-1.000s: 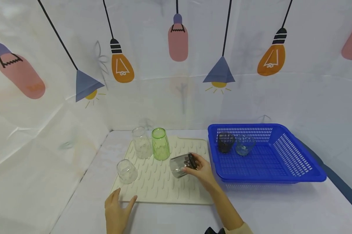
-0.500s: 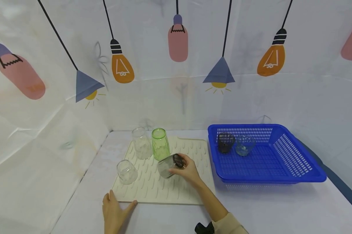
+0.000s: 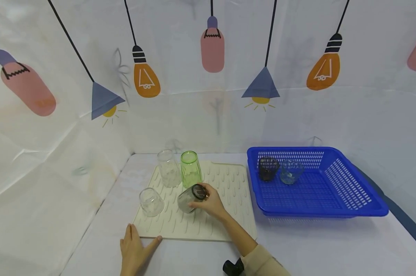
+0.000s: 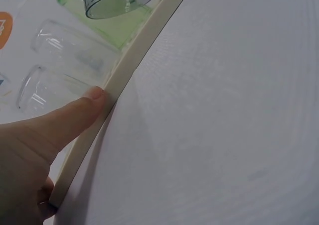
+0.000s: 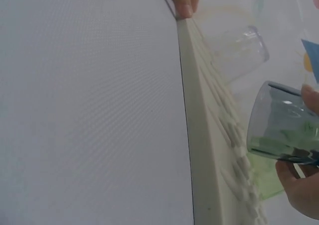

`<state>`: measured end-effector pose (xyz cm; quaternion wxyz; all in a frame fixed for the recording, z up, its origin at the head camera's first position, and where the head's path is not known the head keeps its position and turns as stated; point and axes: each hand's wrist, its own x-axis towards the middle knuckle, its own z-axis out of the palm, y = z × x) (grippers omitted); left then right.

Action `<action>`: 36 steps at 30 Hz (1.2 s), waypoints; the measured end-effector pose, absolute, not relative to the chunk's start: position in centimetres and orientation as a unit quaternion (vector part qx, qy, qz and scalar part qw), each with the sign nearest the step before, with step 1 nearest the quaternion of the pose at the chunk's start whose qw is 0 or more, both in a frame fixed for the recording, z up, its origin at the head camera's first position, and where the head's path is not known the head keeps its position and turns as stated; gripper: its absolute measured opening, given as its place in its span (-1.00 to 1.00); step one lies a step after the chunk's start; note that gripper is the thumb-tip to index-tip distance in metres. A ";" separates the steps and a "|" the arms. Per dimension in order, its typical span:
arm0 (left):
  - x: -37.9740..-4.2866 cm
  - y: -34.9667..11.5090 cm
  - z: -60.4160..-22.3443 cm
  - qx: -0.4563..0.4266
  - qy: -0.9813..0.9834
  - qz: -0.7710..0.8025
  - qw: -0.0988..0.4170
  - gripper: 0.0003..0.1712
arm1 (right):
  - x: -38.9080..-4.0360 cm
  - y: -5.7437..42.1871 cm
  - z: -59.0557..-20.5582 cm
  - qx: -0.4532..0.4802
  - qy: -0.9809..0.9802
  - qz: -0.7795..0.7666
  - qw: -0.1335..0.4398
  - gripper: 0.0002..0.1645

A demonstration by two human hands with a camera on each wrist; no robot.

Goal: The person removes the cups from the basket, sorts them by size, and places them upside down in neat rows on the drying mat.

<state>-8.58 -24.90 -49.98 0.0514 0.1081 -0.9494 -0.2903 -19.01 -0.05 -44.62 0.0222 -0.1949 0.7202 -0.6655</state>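
Observation:
My right hand (image 3: 211,201) grips a grey tinted glass (image 3: 185,203) near its dark base. The glass is tilted, mouth facing down and left, above the ribbed cream drying mat (image 3: 228,226). In the right wrist view, thumb and fingers are on opposite sides of this glass (image 5: 279,120). My left hand (image 3: 134,247) spreads over the mat's front left corner, thumb touching the front edge. Upside down on the mat stand a short clear glass (image 3: 151,202), a tall clear glass (image 3: 169,170) and a green glass (image 3: 190,170).
A blue perforated basket (image 3: 318,213) stands right of the mat. It contains a dark glass (image 3: 268,168) and a clear bluish glass (image 3: 291,171). A white sheet (image 3: 180,122) printed with lamps rises behind the table (image 3: 315,249).
My right hand has carried the grey glass left across the mat and turned its mouth further down. My left hand has lowered slightly onto the mat's corner.

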 end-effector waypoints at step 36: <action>-8.6 -24.9 -50.0 0.117 -0.946 -0.299 0.039 0.39 | -19.9 -5.2 -47.4 -0.280 0.806 -0.517 -0.060 -0.07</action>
